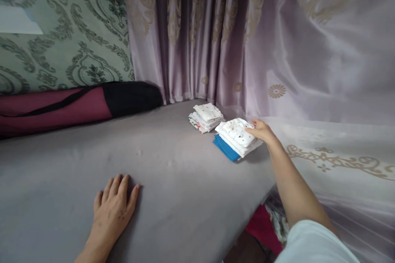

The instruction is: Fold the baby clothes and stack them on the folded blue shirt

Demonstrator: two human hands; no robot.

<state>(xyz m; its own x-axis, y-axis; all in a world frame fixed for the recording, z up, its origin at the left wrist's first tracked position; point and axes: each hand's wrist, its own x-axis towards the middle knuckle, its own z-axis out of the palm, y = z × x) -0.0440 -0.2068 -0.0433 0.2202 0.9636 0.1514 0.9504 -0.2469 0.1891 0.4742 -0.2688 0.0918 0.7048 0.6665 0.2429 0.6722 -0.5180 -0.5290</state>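
My right hand [261, 130] reaches out to the far right of the grey bed sheet [173, 181] and rests on the top white patterned cloth of a folded stack [236, 136], which has a blue cloth [225, 148] at its bottom. Whether the fingers grip the cloth or only touch it I cannot tell. A second folded stack of white patterned cloths [206, 117] lies just behind it, apart from the hand. My left hand [113, 209] lies flat, palm down, fingers spread, on the sheet near the front left, holding nothing.
A maroon and black long bag [77, 104] lies along the green patterned wall at the back left. Mauve curtains [247, 41] hang behind and drape at the right. Red and patterned cloth [267, 224] shows below the bed's right edge.
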